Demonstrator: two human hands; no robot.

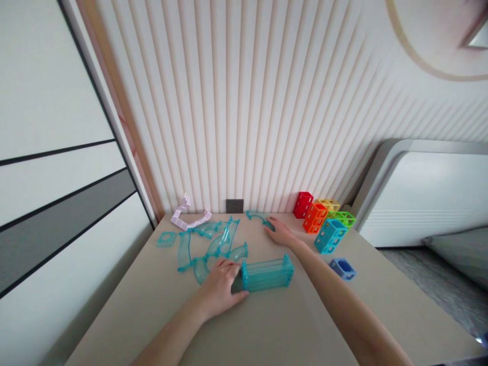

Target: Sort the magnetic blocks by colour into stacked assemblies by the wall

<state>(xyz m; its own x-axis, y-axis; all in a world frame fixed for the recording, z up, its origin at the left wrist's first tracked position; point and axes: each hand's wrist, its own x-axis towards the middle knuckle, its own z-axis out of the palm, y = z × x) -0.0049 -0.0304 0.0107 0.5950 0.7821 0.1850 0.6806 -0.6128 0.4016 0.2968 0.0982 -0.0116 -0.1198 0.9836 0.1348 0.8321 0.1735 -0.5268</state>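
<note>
Teal clear plastic: long track block [268, 273] lies on its side on the table [267, 325], the landmark here.
Left hand [221, 288]: rests palm down at the block's left end, fingers loosely curled against it, gripping nothing that shows.
Right hand [280, 234]: beyond the block, flat and open, fingertips on a curved teal track piece [256, 216].
Loose curved tracks [213, 244]: left of and behind the block.
Coloured lattice cubes [324, 218]: right of and behind the block.

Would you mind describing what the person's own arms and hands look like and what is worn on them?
Both forearms are bare, with no sleeves in view. The left hand and right hand wear no gloves; no watch, ring or bracelet shows.
</note>
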